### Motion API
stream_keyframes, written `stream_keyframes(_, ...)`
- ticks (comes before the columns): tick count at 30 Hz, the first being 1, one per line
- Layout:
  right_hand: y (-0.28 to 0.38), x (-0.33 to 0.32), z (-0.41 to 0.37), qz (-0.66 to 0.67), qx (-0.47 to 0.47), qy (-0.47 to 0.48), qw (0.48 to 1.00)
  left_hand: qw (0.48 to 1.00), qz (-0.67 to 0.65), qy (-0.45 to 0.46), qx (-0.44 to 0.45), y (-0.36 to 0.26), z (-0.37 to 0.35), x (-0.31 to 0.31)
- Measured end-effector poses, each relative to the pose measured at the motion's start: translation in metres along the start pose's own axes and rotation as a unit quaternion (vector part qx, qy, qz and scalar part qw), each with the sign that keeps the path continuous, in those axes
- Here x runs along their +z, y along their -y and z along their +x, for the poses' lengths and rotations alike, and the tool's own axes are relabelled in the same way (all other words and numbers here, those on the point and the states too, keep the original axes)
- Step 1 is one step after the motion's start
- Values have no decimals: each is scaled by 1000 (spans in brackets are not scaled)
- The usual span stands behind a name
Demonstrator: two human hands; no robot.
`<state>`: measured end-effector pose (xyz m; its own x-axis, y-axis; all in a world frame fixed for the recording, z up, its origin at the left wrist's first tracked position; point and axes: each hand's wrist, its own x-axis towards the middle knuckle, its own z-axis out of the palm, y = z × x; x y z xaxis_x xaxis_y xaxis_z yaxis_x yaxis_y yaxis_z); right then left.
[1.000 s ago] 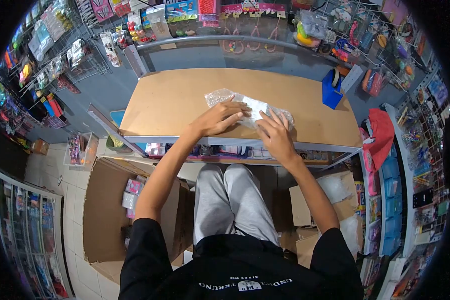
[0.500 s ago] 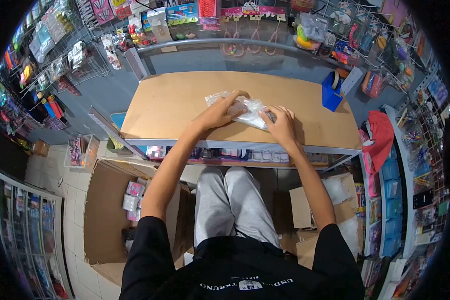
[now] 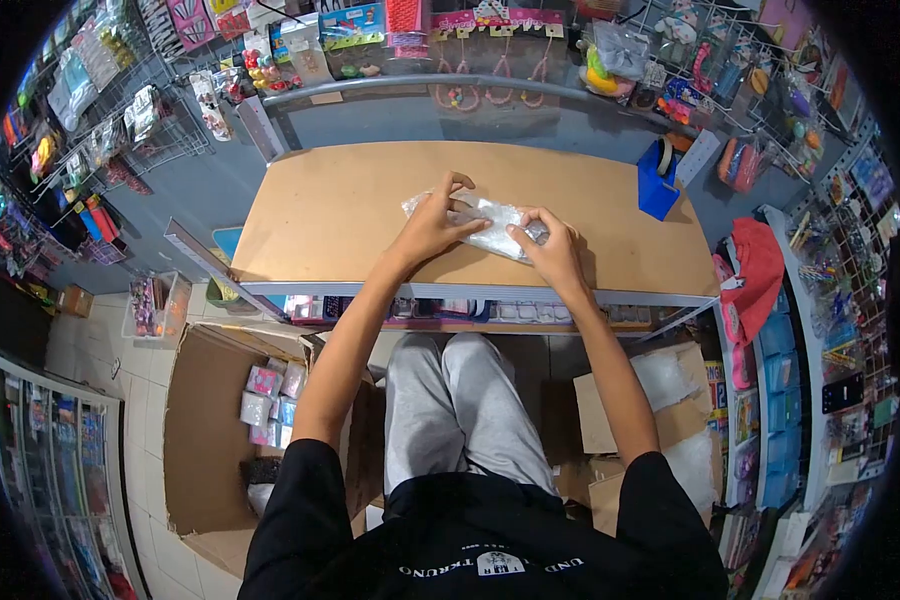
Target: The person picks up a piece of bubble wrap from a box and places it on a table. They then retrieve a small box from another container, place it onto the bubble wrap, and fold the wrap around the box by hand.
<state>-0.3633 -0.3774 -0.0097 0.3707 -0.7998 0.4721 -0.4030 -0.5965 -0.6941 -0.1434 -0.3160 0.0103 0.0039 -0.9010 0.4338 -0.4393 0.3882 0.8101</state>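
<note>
A small packet of clear bubble wrap (image 3: pixel 494 236) lies on the wooden tabletop (image 3: pixel 350 215); what is inside cannot be made out. My left hand (image 3: pixel 436 226) grips the packet's left part, its thumb pressed on top and its index finger bent and raised. At the packet's right end, my right hand (image 3: pixel 553 250) curls its thumb and index finger round the edge. Some of the wrap sticks out beyond the left hand, and the palms hide part of it.
A blue tape dispenser (image 3: pixel 658 180) stands at the table's right end. Below, an open cardboard box (image 3: pixel 205 440) with small packets is on the left, and more cardboard (image 3: pixel 600 410) on the right. Hanging goods line the wall.
The wrap now lies flatter and smoother between my hands. My right fingers have curled in more tightly at its end, and my left index finger has lifted a little.
</note>
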Motion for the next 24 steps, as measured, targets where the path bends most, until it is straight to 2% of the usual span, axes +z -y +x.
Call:
stream_keyframes(1,3,0,0,-1,13,-1,1000,1000,-8,-7,7,0,0,1)
stream_keyframes(4,-4,6,3,21,16,-23,999,983,136,-15,119,5,-1,1)
stream_keyframes(7,-7,6,4,22,31,-22,999,961,226,-37,155,-1,-3,-2)
stream_keyframes(10,0,-1,6,9,55,-2,998,900,352,-121,226,-14,-8,-3)
stream_keyframes(13,12,-7,3,11,72,17,997,884,375,-109,257,-9,-8,-1)
stream_keyframes(16,22,-9,-1,0,78,20,997,901,342,-82,253,-3,-6,0)
stream_keyframes(19,32,-14,-7,6,106,38,994,933,270,17,239,7,-2,0)
stream_keyframes(24,33,-14,-11,24,146,26,989,950,212,52,222,9,-4,0)
